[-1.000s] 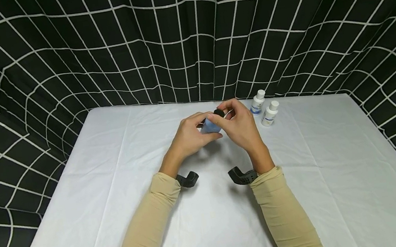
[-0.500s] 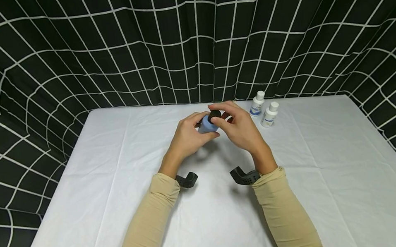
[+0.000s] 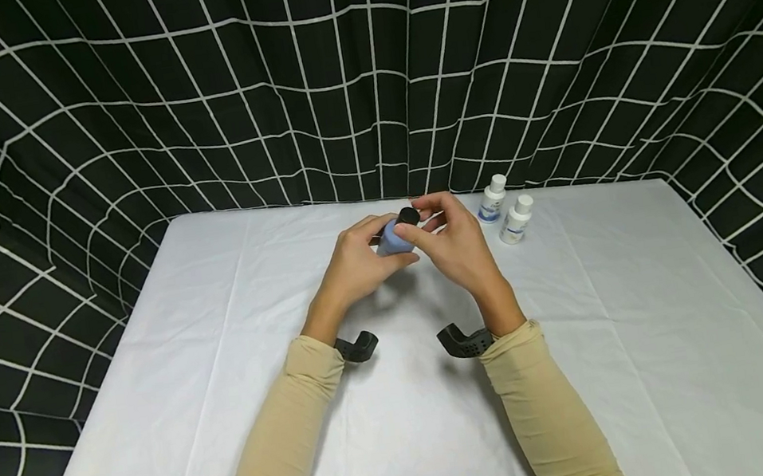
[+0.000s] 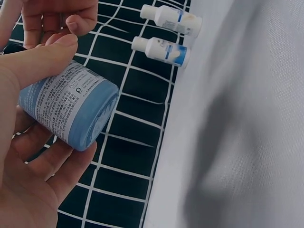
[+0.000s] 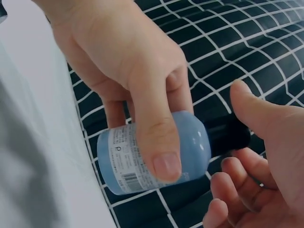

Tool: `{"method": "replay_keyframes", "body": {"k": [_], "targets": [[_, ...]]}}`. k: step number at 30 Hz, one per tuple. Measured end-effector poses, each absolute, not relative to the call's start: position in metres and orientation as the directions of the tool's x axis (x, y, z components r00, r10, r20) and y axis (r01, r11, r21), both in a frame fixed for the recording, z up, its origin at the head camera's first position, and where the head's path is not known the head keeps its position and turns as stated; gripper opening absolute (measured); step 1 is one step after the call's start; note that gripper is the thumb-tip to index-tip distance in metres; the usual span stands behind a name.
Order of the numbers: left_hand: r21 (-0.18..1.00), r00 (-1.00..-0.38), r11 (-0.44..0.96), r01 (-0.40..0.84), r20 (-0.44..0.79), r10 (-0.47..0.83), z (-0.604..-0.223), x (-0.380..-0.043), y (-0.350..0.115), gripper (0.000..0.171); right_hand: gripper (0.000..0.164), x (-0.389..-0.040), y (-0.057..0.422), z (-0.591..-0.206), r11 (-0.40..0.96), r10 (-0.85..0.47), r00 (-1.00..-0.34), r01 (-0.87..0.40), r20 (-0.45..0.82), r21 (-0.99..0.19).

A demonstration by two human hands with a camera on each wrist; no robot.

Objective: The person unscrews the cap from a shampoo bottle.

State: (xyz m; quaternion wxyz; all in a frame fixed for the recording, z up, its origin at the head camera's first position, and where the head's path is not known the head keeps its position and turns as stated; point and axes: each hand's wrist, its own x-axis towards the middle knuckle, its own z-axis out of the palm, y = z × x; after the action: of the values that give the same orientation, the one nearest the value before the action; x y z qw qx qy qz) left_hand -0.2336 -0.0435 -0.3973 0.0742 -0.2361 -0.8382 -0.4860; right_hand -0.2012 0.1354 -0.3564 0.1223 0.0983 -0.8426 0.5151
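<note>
My left hand (image 3: 357, 259) grips a translucent blue bottle (image 5: 190, 142) round its body, thumb on one side and fingers on the other. The bottle carries a white printed label and a black cap (image 5: 230, 134); it is held tilted above the table. In the right wrist view my right hand (image 5: 280, 147) lies loosely about the cap. Its thumb stands off on one side, the bent fingers on the other, and no firm grip on the cap shows. Whether a fingertip touches the cap is hard to tell.
Two small white bottles with white caps, a rear bottle (image 3: 490, 202) and a front bottle (image 3: 516, 222), stand right of my hands near the back of the white-covered table (image 3: 392, 429). A black curtain with white grid lines (image 3: 331, 76) hangs behind and at both sides.
Half a second ago my right fingers were closed round the black cap; now they have loosened and the cap's top shows. My left hand has kept its grip on the blue bottle.
</note>
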Motion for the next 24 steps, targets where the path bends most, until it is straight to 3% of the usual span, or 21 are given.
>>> {"method": "replay_keyframes", "body": {"k": [7, 18, 24], "targets": [[0.770, -0.868, 0.414, 0.485, 0.365, 0.338, -0.3986, -0.2345, -0.0409, 0.057, 0.040, -0.2018, 0.1356, -0.3580, 0.443, -0.020, -0.942, -0.308, 0.334, -0.842], [0.761, -0.880, 0.451, 0.467, 0.351, 0.319, -0.3993, -0.2349, -0.0443, 0.059, 0.042, -0.1988, 0.1412, -0.3533, 0.438, -0.201, -0.923, -0.384, 0.327, -0.813], [0.764, -0.878, 0.439, 0.473, 0.363, 0.313, -0.3992, -0.2357, -0.0443, 0.057, 0.047, -0.2009, 0.1381, -0.3517, 0.447, -0.116, -0.946, -0.322, 0.303, -0.834]]}}
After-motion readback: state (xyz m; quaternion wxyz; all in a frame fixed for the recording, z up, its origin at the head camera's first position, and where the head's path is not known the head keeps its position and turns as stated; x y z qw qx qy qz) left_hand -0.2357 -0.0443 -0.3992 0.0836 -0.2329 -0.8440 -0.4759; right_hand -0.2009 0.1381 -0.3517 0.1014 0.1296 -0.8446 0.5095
